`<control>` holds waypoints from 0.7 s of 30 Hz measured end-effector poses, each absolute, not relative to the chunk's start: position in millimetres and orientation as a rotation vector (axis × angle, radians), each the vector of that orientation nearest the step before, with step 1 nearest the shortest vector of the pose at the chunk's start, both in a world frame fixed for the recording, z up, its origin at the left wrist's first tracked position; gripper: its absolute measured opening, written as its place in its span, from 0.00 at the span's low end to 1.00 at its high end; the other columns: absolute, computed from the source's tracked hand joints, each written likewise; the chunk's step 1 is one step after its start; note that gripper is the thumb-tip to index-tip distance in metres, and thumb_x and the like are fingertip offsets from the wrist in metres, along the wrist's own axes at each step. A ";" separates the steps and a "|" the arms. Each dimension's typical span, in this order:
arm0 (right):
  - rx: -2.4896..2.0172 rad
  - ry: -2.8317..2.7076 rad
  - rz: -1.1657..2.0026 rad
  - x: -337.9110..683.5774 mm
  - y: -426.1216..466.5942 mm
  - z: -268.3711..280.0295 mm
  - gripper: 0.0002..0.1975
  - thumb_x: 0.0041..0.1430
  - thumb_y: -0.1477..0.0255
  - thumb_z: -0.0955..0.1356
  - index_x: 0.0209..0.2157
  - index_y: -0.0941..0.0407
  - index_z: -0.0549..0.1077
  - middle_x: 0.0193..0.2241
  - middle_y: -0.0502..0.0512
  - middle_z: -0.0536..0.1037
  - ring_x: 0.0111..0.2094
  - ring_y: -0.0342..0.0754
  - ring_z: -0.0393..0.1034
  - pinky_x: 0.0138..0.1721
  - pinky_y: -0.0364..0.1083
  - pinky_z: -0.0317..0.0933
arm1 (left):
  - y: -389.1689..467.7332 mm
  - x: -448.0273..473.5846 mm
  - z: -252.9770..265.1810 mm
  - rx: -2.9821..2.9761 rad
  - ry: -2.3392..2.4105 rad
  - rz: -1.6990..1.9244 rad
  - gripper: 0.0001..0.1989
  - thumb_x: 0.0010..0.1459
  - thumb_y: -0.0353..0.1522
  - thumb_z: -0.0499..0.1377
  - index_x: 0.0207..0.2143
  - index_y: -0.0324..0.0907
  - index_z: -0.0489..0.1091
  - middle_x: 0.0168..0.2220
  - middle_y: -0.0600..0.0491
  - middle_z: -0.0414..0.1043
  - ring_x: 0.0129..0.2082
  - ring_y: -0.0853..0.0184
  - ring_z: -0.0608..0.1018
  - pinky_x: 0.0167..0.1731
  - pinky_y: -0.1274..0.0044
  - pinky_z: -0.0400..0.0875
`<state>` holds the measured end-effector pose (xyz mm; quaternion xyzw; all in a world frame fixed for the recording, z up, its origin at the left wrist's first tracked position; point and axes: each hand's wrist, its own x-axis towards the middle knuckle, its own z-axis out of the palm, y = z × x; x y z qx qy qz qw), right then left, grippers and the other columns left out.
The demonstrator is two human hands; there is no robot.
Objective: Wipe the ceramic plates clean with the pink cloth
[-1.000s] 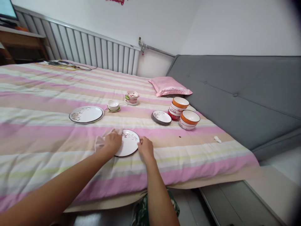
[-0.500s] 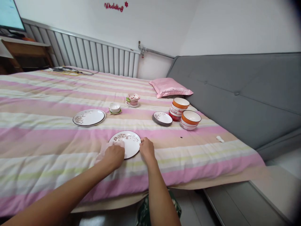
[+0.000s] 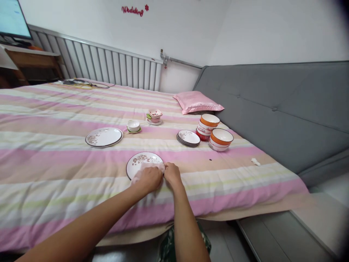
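Note:
A white oval plate with a dark rim and a brown flower pattern lies near the front of the bed. My left hand is closed on a pale pink cloth and presses it on the right part of the plate. Close beside it, my right hand grips the plate's right edge with fingers bent. The cloth and my left hand cover the plate's lower right. Further left lie stacked oval plates with a like pattern.
On the striped bedspread stand small white bowls, pink dishes, stacked small plates and two bowl stacks, one taller, one shorter. Behind are a pink pillow and cables. A grey headboard borders the right.
My left hand has slid the cloth rightwards across the plate, from its left side to next to my right hand. My right hand stays at the plate's right edge.

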<state>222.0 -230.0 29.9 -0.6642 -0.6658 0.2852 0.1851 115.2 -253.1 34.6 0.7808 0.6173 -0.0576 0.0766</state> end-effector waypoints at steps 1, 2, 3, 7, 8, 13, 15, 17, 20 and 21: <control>-1.881 -1.880 0.802 221.8 -229.8 29.8 0.14 0.55 0.76 0.60 0.38 0.56 0.76 0.41 0.59 0.78 0.44 0.50 0.71 0.38 0.41 0.59 | -249.7 114.2 33.4 2.336 1.852 -0.151 0.16 0.59 0.37 0.55 0.46 0.38 0.67 0.45 0.48 0.70 0.41 0.65 0.74 0.41 0.66 0.71; -1.892 -1.884 0.800 221.5 -229.6 29.6 0.14 0.56 0.75 0.60 0.38 0.56 0.75 0.41 0.59 0.78 0.44 0.50 0.71 0.38 0.42 0.58 | -246.7 112.5 32.4 2.335 1.853 -0.121 0.16 0.59 0.38 0.55 0.46 0.38 0.67 0.44 0.48 0.70 0.41 0.65 0.74 0.41 0.67 0.71; -1.903 -1.887 0.798 221.2 -229.3 29.4 0.14 0.56 0.74 0.60 0.39 0.56 0.75 0.42 0.60 0.77 0.44 0.50 0.71 0.39 0.42 0.58 | -244.3 110.3 31.5 2.336 1.853 -0.085 0.16 0.59 0.38 0.55 0.45 0.38 0.67 0.43 0.49 0.70 0.40 0.66 0.74 0.40 0.67 0.71; -1.941 -1.888 0.789 219.0 -228.1 28.6 0.14 0.58 0.71 0.60 0.42 0.57 0.72 0.43 0.60 0.77 0.45 0.51 0.70 0.40 0.42 0.58 | -239.6 100.1 28.2 2.366 1.831 0.103 0.14 0.62 0.36 0.48 0.42 0.40 0.69 0.39 0.49 0.72 0.38 0.65 0.75 0.39 0.69 0.69; -1.945 -1.887 0.786 218.2 -228.0 28.4 0.14 0.58 0.71 0.60 0.43 0.57 0.72 0.43 0.60 0.77 0.45 0.51 0.70 0.40 0.43 0.58 | -239.4 98.2 27.3 2.370 1.827 0.145 0.15 0.63 0.35 0.45 0.40 0.40 0.70 0.38 0.48 0.72 0.38 0.64 0.75 0.38 0.70 0.68; -1.956 -1.883 0.755 212.1 -230.3 27.6 0.14 0.57 0.72 0.61 0.43 0.59 0.70 0.42 0.62 0.76 0.46 0.53 0.70 0.41 0.44 0.59 | -240.4 92.9 21.8 2.349 1.840 0.317 0.16 0.60 0.33 0.44 0.40 0.42 0.71 0.37 0.47 0.74 0.38 0.61 0.76 0.35 0.73 0.65; -1.952 -1.883 0.737 209.5 -231.6 26.9 0.14 0.57 0.73 0.61 0.43 0.59 0.70 0.43 0.62 0.76 0.46 0.53 0.70 0.42 0.45 0.59 | -240.8 91.5 20.2 2.336 1.844 0.375 0.16 0.59 0.33 0.45 0.41 0.43 0.71 0.38 0.47 0.75 0.40 0.61 0.76 0.37 0.74 0.65; -1.942 -1.885 0.722 207.6 -232.6 26.1 0.13 0.57 0.73 0.61 0.43 0.59 0.70 0.43 0.62 0.76 0.46 0.53 0.70 0.42 0.45 0.59 | -241.1 90.2 19.7 2.322 1.844 0.416 0.15 0.59 0.33 0.45 0.39 0.43 0.71 0.38 0.48 0.75 0.39 0.62 0.76 0.36 0.75 0.64; -1.927 -1.886 0.710 206.4 -233.7 25.1 0.13 0.57 0.73 0.61 0.43 0.59 0.70 0.43 0.61 0.76 0.46 0.53 0.70 0.43 0.45 0.59 | -241.4 88.9 20.2 2.302 1.839 0.451 0.14 0.58 0.32 0.46 0.36 0.43 0.71 0.37 0.48 0.75 0.38 0.63 0.77 0.34 0.75 0.64; -1.923 -1.885 0.708 206.4 -233.9 24.9 0.13 0.57 0.73 0.61 0.43 0.59 0.70 0.42 0.61 0.76 0.46 0.53 0.70 0.43 0.45 0.59 | -241.5 88.6 20.4 2.294 1.838 0.461 0.14 0.58 0.32 0.46 0.36 0.43 0.71 0.37 0.48 0.75 0.38 0.62 0.77 0.34 0.75 0.64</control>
